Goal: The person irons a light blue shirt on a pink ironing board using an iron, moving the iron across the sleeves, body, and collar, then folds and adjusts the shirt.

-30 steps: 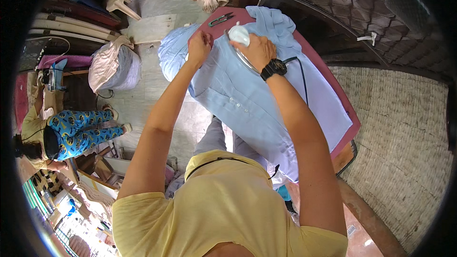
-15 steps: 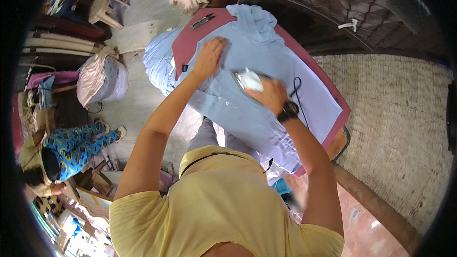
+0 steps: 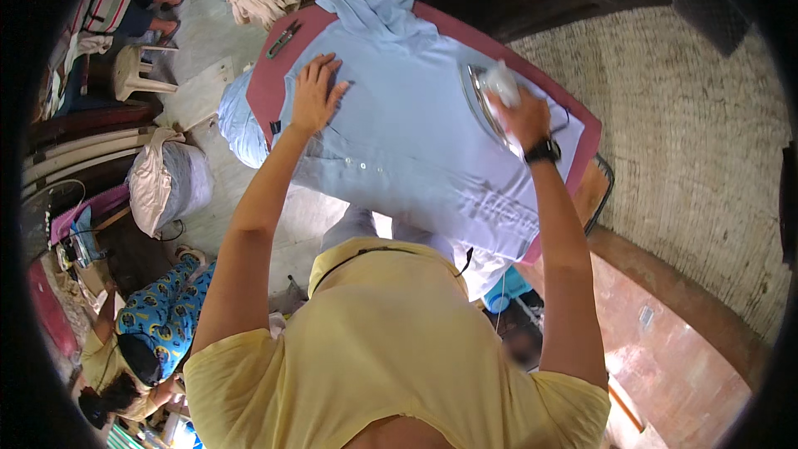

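A light blue garment (image 3: 391, 108) with small buttons lies spread over a maroon-covered ironing table (image 3: 264, 87), its far end bunched up. My right hand (image 3: 525, 120) grips a clothes iron (image 3: 490, 100) with a whitish top, tilted near the right side of the cloth; the hand is slightly blurred. My left hand (image 3: 314, 96) rests flat on the garment's left part, fingers spread. Thread snips (image 3: 283, 39) with a dark green handle lie on the maroon cover beyond my left hand. A small black clip-like piece (image 3: 276, 127) sits at the table's left edge.
Blue cloth (image 3: 239, 120) hangs off the table's left side. Farther left are a stuffed bundle (image 3: 170, 183), a cream plastic stool (image 3: 141, 72) and a person in patterned blue trousers (image 3: 170, 308). A dark metal grille stands beyond the table; a textured mat (image 3: 665, 133) lies to the right.
The iron in my right hand has moved right across the garment and is now tilted. My left hand has spread its fingers. The whole view has shifted.
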Demonstrator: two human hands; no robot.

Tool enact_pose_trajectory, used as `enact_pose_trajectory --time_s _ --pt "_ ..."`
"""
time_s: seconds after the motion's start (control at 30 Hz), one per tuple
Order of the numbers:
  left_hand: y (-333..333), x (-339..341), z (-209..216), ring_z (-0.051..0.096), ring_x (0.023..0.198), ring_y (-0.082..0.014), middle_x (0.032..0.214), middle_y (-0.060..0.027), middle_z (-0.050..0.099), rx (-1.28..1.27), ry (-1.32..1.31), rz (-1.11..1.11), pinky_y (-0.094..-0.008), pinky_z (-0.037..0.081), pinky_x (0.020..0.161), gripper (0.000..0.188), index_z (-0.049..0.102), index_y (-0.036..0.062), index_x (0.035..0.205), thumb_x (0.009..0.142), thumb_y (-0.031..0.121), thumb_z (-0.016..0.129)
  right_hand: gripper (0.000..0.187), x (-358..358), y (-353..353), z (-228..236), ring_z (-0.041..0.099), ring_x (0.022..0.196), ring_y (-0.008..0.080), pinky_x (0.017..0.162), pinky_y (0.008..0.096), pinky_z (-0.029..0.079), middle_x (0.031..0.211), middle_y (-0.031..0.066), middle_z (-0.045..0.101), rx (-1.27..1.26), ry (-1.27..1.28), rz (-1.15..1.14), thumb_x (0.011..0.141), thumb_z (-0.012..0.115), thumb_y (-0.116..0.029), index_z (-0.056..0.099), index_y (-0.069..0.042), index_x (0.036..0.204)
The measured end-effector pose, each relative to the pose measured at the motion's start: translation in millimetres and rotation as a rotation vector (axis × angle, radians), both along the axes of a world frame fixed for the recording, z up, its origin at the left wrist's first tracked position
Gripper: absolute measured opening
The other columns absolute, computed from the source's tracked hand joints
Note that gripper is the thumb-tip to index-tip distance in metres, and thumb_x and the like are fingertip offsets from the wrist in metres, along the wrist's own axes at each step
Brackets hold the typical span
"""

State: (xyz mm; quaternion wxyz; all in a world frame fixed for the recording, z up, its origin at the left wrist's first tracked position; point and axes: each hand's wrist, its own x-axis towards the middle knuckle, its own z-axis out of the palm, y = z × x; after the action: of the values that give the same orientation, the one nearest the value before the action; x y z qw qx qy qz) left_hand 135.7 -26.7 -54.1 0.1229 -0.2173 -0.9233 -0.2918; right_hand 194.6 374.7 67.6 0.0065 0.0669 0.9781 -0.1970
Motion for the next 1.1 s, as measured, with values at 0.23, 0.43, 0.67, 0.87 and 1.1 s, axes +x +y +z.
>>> enact_pose_trajectory --time_s 0.23,0.43,0.67,0.87,1.1 --pt "12 -2 -8 0.042 0.129 -0.0331 0.14 -0.0079 0.05 -0.03 0.009 0.092 -0.0489 0.033 0.106 0.048 0.055 0.01 0.129 0.098 0.046 0.053 0.068 -51 -44 -6 0.07 0.079 0.0376 0.071 0.0469 0.056 0.082 0.0198 0.072 -0.078 0.018 0.092 0.074 0.068 -0.073 0.076 -0.008 0.093" --pt "13 5 -7 0.04 0.132 -0.034 0.141 -0.0096 0.049 -0.105 0.039 0.102 -0.0495 0.03 0.108 0.048 0.053 0.0109 0.131 0.099 0.047 0.05 0.06 25 2 1 0.071 0.081 0.0364 0.072 0.0466 0.056 0.084 0.0179 0.072 -0.019 0.025 0.149 0.076 0.071 -0.067 0.075 -0.011 0.095" --pt "93 45 28 0.042 0.132 -0.0362 0.14 -0.0149 0.049 0.014 0.113 -0.222 -0.0513 0.031 0.108 0.038 0.053 0.0052 0.131 0.097 0.023 0.054 0.058 141 75 40 0.07 0.065 0.0341 0.062 0.0408 0.056 0.073 0.0165 0.07 -0.133 -0.188 -0.184 0.077 0.073 -0.063 0.074 -0.009 0.096" --pt "194 154 -4 0.046 0.13 -0.0339 0.136 -0.0136 0.053 0.097 -0.163 -1.001 -0.0445 0.038 0.109 0.04 0.055 0.0042 0.129 0.088 0.003 0.057 0.063 281 27 8 0.07 0.066 0.037 0.059 0.0449 0.056 0.069 0.0214 0.068 -0.015 -0.045 -0.228 0.074 0.077 -0.061 0.068 0.0 0.085" --pt "214 198 -9 0.039 0.138 -0.0322 0.142 -0.015 0.045 0.045 -0.237 -1.055 -0.0456 0.029 0.119 0.044 0.048 -0.0024 0.135 0.093 0.007 0.056 0.056 313 -6 -33 0.068 0.061 0.0357 0.053 0.0412 0.053 0.065 0.02 0.066 0.012 0.072 -0.634 0.078 0.079 -0.05 0.065 0.003 0.086"
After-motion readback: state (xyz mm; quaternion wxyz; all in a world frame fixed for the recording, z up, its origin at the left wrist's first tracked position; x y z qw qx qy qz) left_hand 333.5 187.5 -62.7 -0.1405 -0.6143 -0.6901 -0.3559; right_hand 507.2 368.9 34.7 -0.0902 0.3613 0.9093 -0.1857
